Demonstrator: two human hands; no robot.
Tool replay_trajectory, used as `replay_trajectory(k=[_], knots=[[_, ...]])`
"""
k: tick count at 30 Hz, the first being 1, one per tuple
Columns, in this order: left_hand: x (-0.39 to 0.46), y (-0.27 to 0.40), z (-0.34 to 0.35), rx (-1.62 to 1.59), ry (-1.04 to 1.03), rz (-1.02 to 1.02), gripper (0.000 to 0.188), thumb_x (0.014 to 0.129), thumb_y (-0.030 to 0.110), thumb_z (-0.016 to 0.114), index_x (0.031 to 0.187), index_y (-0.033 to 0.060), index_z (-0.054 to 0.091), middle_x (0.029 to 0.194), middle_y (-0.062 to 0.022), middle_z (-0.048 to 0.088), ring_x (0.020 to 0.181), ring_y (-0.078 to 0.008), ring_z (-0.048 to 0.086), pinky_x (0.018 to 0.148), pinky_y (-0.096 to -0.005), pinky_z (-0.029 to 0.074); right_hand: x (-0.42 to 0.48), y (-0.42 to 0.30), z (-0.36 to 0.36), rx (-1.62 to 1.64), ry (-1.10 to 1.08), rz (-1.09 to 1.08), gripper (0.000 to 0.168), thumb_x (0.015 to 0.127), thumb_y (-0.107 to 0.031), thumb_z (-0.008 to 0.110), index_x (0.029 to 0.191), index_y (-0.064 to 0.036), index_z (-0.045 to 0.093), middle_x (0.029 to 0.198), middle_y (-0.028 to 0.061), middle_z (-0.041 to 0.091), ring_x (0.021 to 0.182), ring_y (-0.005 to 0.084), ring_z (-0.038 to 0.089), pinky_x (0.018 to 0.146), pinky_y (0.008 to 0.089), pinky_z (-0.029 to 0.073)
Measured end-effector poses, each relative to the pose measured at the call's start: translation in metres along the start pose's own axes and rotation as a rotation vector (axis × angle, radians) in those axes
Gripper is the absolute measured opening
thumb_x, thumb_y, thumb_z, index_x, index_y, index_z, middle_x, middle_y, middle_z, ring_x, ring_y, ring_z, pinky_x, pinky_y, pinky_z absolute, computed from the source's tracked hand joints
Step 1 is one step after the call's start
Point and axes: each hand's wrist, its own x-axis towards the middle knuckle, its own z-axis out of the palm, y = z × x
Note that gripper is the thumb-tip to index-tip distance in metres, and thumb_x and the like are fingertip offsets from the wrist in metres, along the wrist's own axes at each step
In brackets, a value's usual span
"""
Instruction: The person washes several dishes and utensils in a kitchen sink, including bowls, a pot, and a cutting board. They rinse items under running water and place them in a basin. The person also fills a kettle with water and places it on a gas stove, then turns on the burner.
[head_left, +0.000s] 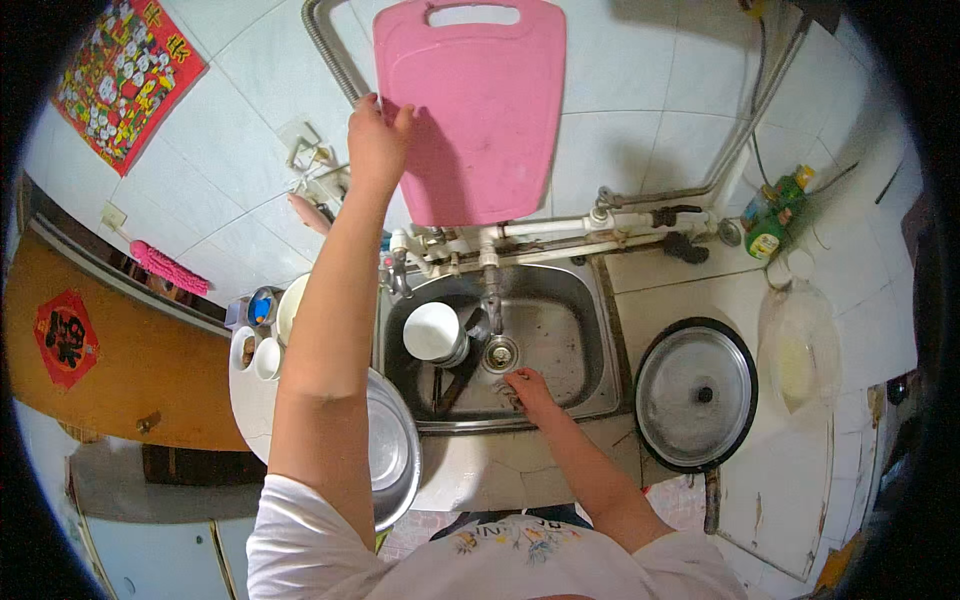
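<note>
My left hand (376, 146) is raised to the left edge of a pink plastic cutting board (480, 120) that stands upright against the tiled wall. Its thumb and fingers are apart at that edge; whether they grip it is unclear. Low over the front of a stainless steel sink (566, 360), my right hand (531, 394) has bent fingers close to the drain (500, 354). I cannot make out anything in those fingers. White bowls (433, 331), apparently stacked, sit in the sink's left half beside a dark-handled utensil (459, 382). A faucet (491, 292) reaches over the basin.
Left of the sink, a metal basin (390, 442) is partly behind my left arm, near small cups (268, 358). A round lid (696, 394) lies on the right counter, with a plastic bag (799, 352) and green bottles (766, 234) beyond. White pipes (555, 226) run along the wall.
</note>
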Motion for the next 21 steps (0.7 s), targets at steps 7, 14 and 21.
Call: replay_trajectory(k=[7, 14, 21], knots=[[0.026, -0.013, 0.000, -0.017, -0.317, -0.214, 0.048, 0.074, 0.041, 0.068, 0.087, -0.0050, 0.061, 0.079, -0.0156, 0.064, 0.075, -0.0265, 0.062, 0.067, -0.0339, 0.047, -0.030, -0.003, -0.026, 0.156, 0.074, -0.030, 0.027, 0.078, -0.025, 0.066, 0.097, -0.011, 0.052, 0.080, 0.0017, 0.056, 0.066, 0.0127, 0.053, 0.049, 0.0276, 0.039], [0.013, -0.012, -0.022, -0.805, -0.481, -0.335, 0.047, 0.086, 0.040, 0.057, 0.112, 0.0006, 0.054, 0.102, -0.0077, 0.060, 0.092, -0.0162, 0.057, 0.081, -0.0296, 0.047, -0.050, -0.020, -0.036, 0.348, 0.031, -0.161, 0.023, 0.078, -0.023, 0.065, 0.093, -0.013, 0.052, 0.081, 0.0016, 0.055, 0.071, 0.0125, 0.054, 0.054, 0.0281, 0.046], [0.011, 0.000, -0.041, -1.027, -0.355, -0.371, 0.038, 0.087, 0.035, 0.058, 0.104, 0.0015, 0.057, 0.087, -0.0008, 0.060, 0.073, -0.0062, 0.052, 0.063, -0.0200, 0.043, -0.067, -0.034, -0.032, 0.332, 0.039, -0.170, 0.022, 0.080, -0.022, 0.060, 0.097, -0.013, 0.049, 0.091, 0.0031, 0.054, 0.076, 0.0150, 0.054, 0.056, 0.0313, 0.045]])
